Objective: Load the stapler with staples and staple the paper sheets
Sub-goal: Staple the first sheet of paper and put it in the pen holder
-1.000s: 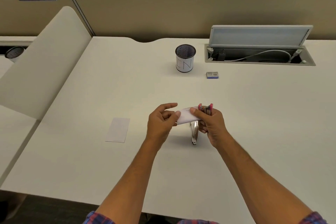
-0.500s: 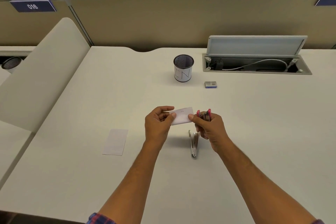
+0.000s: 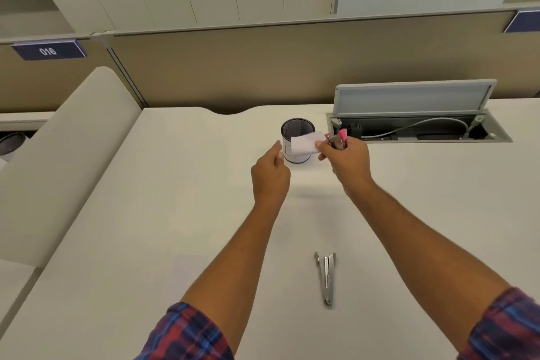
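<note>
My right hand (image 3: pixel 346 162) is raised over the white desk (image 3: pixel 175 184), pinching a small white paper slip (image 3: pixel 304 144) with thumb and forefinger. The same hand grips a pink stapler (image 3: pixel 339 138), of which only the pink and metal top shows above the fingers. My left hand (image 3: pixel 270 177) hovers just left of the slip with loosely curled fingers, a small gap from its edge, holding nothing. A long silver metal stapler part (image 3: pixel 325 278) lies flat on the desk nearer to me, between my forearms. A second white slip (image 3: pixel 190 269) lies faintly visible at the left.
A black mesh pen cup (image 3: pixel 298 127) stands right behind the held slip. An open cable hatch (image 3: pixel 493 137) with its raised lid (image 3: pixel 409 96) is at the back right. A curved desk divider (image 3: pixel 73 155) rises along the left, and a partition wall runs behind.
Both hands have risen and moved away from me toward the pen cup, away from the metal part on the desk. My left hand no longer pinches the slip.
</note>
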